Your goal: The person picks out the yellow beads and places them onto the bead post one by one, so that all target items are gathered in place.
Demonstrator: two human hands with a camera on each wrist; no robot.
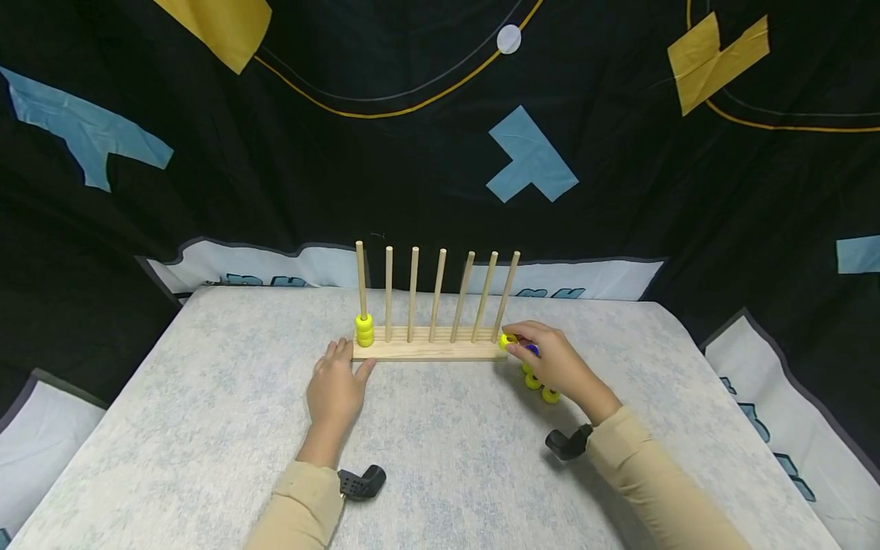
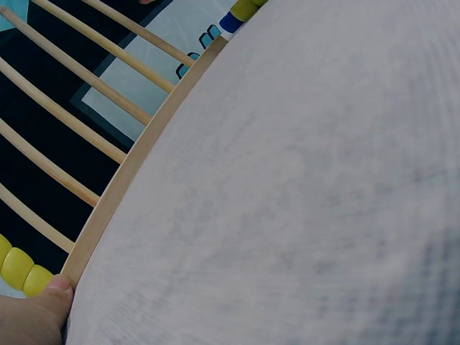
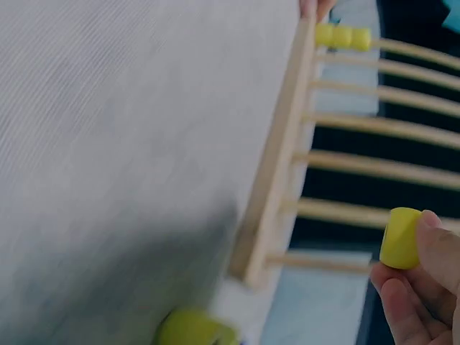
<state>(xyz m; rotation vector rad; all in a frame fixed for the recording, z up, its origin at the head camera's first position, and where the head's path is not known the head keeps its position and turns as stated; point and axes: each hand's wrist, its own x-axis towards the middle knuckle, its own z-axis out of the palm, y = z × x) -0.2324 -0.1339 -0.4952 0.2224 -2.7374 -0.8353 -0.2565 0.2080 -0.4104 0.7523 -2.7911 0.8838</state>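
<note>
Peg rack (image 1: 426, 351) on table (image 1: 440, 451), left of loose beads (image 1: 551, 397)

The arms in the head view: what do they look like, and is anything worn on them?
They are a person's. The left hand and right hand wear no gloves. The left sleeve and right sleeve are plain beige, ending near the wrists. The left wrist device and right wrist device are small, black and rounded, with no cables visible.

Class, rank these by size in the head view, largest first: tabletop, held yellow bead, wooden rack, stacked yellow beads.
1. Tabletop
2. Wooden rack
3. Stacked yellow beads
4. Yellow bead held in the right hand
</note>
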